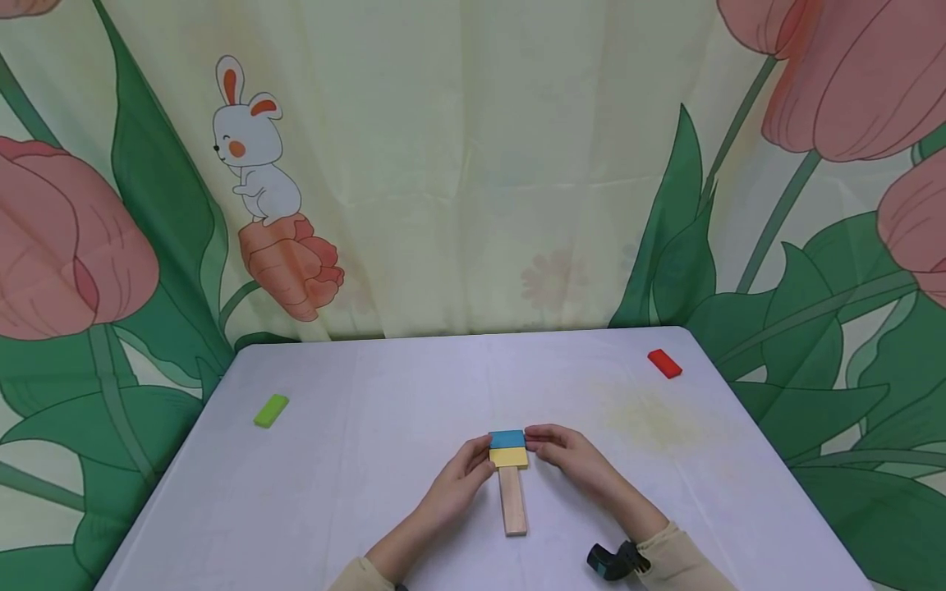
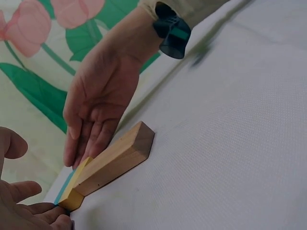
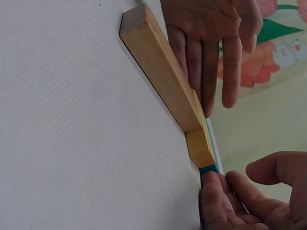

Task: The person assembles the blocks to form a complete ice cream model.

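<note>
A blue block (image 1: 507,439) and a yellow block (image 1: 508,457) lie crosswise, long sides together, on the white table. Below them a plain wooden block (image 1: 512,502) runs lengthwise, its far end against the yellow one. My left hand (image 1: 460,476) has its fingertips at the left ends of the coloured blocks. On the other side my right hand (image 1: 572,461) holds its nearly straight fingers at the blue block's right end. In the right wrist view, the right fingers (image 3: 213,194) extend along the table beside the blue block's end, thumb apart from them.
A green block (image 1: 271,410) lies at the table's left side, and a red block (image 1: 665,364) near the far right corner. A black wrist camera (image 1: 617,561) sits on the right wrist. Behind the table (image 1: 384,377) hangs a printed curtain (image 1: 473,164).
</note>
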Motion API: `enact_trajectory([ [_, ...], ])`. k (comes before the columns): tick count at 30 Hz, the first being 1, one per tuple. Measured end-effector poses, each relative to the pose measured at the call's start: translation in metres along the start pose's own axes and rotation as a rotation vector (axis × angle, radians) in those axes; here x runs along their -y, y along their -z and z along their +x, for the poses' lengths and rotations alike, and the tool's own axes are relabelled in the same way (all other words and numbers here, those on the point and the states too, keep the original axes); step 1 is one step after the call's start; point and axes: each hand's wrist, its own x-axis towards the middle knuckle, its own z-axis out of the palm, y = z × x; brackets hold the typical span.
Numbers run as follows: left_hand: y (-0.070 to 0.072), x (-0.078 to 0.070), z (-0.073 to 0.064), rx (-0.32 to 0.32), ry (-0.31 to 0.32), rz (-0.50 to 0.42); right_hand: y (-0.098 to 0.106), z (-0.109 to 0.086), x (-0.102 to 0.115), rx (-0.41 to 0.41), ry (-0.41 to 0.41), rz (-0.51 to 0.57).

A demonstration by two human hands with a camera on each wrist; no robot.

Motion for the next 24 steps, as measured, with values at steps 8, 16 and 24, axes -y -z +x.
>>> enact_trajectory([
  [8, 0.000, 0.004, 0.001, 0.006, -0.007, 0.012, 0.000, 0.000, -0.001, -0.003, -0.021, -0.019],
  [16, -0.002, 0.004, 0.000, 0.008, -0.014, 0.083, -0.001, -0.001, 0.000, -0.020, -0.041, -0.041],
  [24, -0.005, -0.007, -0.001, 0.010, -0.079, 0.508, -0.002, 0.002, -0.002, -0.088, -0.028, -0.073],
])
